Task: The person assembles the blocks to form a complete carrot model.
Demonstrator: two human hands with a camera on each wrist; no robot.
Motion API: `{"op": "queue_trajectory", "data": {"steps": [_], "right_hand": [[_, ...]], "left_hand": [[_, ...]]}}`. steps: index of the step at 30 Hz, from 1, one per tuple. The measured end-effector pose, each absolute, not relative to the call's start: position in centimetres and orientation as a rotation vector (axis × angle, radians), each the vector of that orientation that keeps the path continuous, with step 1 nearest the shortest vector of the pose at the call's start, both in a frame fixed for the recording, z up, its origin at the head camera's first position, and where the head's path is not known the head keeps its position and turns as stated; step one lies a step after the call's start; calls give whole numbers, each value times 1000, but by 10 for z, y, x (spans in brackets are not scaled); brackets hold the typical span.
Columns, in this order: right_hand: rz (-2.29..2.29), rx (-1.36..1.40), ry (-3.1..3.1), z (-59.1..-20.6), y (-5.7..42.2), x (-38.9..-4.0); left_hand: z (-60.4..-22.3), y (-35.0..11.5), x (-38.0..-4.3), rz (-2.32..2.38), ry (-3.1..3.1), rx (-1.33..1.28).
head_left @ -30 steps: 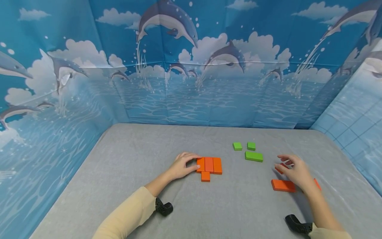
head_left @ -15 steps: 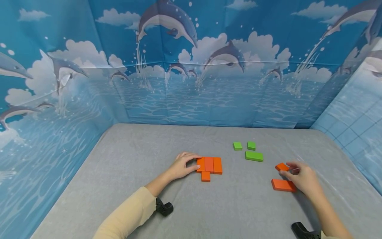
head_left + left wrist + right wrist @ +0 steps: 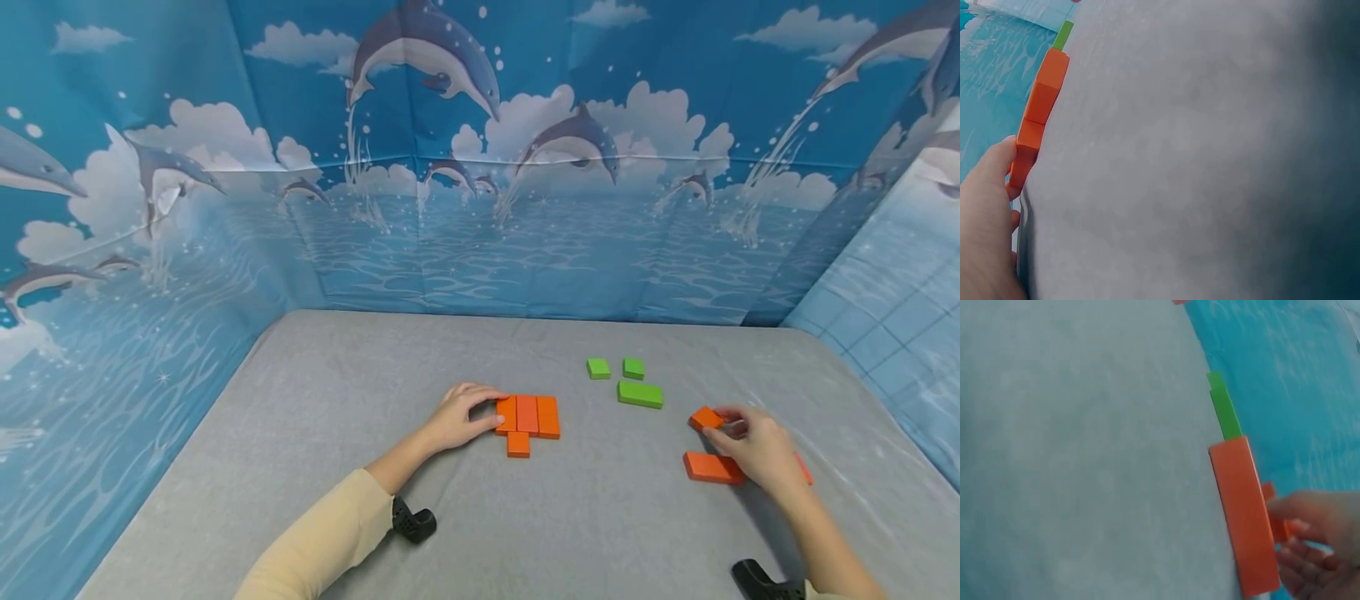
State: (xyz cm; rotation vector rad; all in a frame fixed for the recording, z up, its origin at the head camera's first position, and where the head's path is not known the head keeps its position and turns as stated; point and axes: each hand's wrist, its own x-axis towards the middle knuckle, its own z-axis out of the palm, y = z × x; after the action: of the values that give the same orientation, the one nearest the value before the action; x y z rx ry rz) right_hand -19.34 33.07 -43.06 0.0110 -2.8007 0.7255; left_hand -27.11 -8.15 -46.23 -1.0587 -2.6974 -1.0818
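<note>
Head: right hand (image 3: 759,446) (green blocks (image 3: 640,394) beyond) partly hides one orange block (image 3: 805,469).

Grey surface (image 3: 585,533), four touching orange blocks (image 3: 527,415), three green blocks (image 3: 640,395) farther back, loose orange blocks (image 3: 711,468) at right

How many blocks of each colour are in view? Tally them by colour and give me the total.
Orange blocks: 7 (4 grouped at the left hand, 3 around the right hand, one partly hidden)
Green blocks: 3
Total: 10 visible blocks
</note>
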Motion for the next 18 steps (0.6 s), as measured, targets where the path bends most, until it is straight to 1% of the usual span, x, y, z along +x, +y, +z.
{"op": "queue_trajectory", "data": {"steps": [3, 10, 18], "right_hand": [[730, 119, -2749, -423, 317, -193], [806, 326, -2707, -409, 270, -203], [914, 656, -2705, -411, 213, -211]], "left_hand": [[-463, -82, -271, -1087, -2700, -1056], [-463, -83, -271, -1096, -2707, -1048], [-464, -82, -272, -1099, -2684, -1069]]}}
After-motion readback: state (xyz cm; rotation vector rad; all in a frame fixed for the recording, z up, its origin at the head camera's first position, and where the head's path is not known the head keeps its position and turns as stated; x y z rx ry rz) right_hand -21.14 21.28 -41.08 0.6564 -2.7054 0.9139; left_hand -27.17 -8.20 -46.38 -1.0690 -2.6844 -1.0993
